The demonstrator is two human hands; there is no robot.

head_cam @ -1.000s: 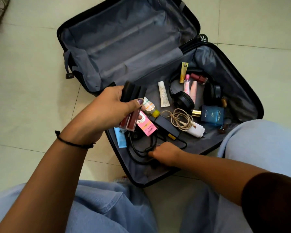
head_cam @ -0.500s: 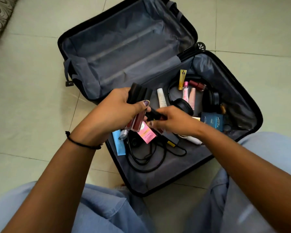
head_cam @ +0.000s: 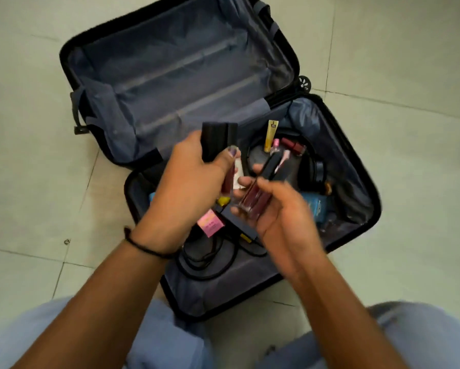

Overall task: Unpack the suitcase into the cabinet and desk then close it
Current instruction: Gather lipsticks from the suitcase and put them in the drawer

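Observation:
A black suitcase (head_cam: 367, 182) lies open on the tiled floor, its far half bare grey lining. My left hand (head_cam: 186, 193) is above the near half, closed around a bundle of lip gloss tubes (head_cam: 218, 139) with black caps. My right hand (head_cam: 282, 217) holds another dark red lip gloss tube (head_cam: 260, 187) with a black cap, right beside the left hand. Below them lie a pink box (head_cam: 210, 223), a black charger with cable (head_cam: 218, 254), a blue box (head_cam: 316, 206), black headphones (head_cam: 314, 169), a yellow tube (head_cam: 270, 134) and other small cosmetics.
Pale floor tiles (head_cam: 409, 62) surround the suitcase. A suitcase wheel (head_cam: 303, 83) sticks out at the hinge. My knees in light blue trousers (head_cam: 170, 342) frame the bottom of the view, close to the suitcase's near corner.
My right hand left the cable at the suitcase's near edge, picked up a dark red lip gloss tube and brought it up beside the left hand's bundle.

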